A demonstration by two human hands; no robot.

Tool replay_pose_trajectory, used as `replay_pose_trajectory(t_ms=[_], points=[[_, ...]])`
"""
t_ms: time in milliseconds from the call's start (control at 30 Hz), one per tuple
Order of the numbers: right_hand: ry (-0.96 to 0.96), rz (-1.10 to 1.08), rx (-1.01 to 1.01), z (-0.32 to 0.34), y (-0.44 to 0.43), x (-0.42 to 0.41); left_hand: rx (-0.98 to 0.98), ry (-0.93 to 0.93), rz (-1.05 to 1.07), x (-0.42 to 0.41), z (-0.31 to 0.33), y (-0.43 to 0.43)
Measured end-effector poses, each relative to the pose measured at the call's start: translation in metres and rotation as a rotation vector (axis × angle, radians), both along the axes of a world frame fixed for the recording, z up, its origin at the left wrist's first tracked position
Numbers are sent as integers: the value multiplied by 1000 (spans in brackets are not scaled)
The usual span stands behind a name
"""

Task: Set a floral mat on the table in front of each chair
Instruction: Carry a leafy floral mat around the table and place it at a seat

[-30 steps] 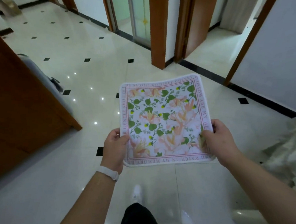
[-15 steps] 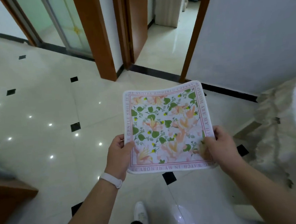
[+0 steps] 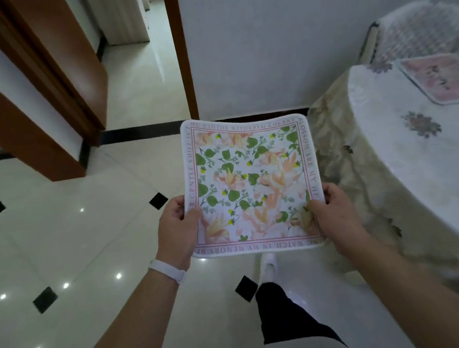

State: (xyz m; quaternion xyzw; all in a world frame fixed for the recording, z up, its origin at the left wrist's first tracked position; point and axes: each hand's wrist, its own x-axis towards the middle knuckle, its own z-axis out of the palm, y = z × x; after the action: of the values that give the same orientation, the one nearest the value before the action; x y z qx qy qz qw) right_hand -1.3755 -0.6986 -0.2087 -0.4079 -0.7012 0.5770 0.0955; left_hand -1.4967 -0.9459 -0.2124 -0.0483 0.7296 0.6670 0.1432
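Left hand (image 3: 178, 229) and right hand (image 3: 331, 214) pinch the near corners of a floral mat (image 3: 251, 184), held flat over the floor, left of the table (image 3: 406, 162); pink mat (image 3: 443, 79) lies on the table's far side

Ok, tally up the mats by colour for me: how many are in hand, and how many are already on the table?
Green-leaf floral mat, held by the left hand and the right hand: 1
Pink mat, lying on the table: 1
Total: 2 mats
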Motion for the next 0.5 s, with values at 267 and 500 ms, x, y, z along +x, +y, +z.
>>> replay_pose_trajectory(t_ms=[267, 500], points=[[-1, 13, -30, -18, 110, -103, -11, -74, 15, -107, 4, 111], [3, -12, -10, 8, 230, -168, 50, -137, -56, -194, 22, 228]])
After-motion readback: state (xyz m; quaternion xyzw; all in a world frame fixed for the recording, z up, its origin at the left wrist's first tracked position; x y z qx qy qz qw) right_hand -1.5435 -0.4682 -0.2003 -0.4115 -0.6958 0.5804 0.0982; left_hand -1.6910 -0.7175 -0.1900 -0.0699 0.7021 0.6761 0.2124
